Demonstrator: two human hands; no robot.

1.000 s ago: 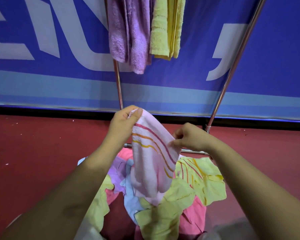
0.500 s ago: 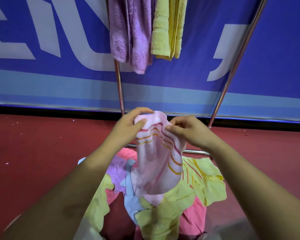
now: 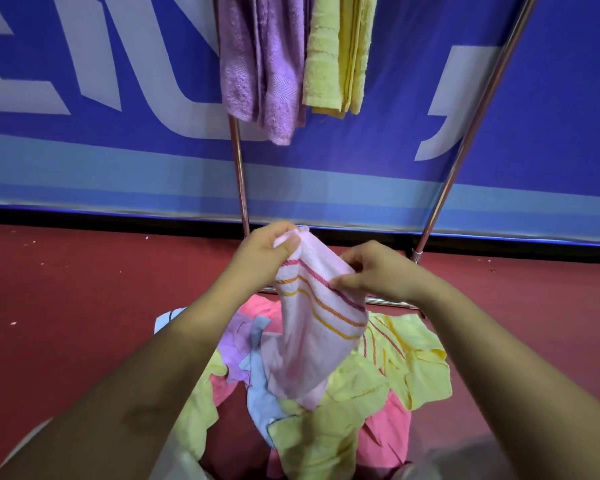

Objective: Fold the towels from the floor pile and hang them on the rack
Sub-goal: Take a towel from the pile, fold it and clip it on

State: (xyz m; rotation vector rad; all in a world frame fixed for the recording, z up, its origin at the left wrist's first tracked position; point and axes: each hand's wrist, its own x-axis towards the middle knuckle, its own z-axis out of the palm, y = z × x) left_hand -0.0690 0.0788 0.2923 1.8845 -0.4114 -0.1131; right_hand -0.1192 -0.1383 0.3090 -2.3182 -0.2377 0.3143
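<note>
Blue lettered banner (image 3: pixel 551 98), dark red floor (image 3: pixel 66 306)

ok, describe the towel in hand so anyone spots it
Below the metal rack at the blue banner lies a heap of coloured towels. Above it, the left hand and right hand pinch a pale pink terry towel: the only one held, with red, orange and yellow stripes.

Ahead of me stretches a blue banner (image 3: pixel 551 98) with large white lettering and a pale-blue band; the dark red floor (image 3: pixel 66 306) beneath it carries scattered white specks.
</note>
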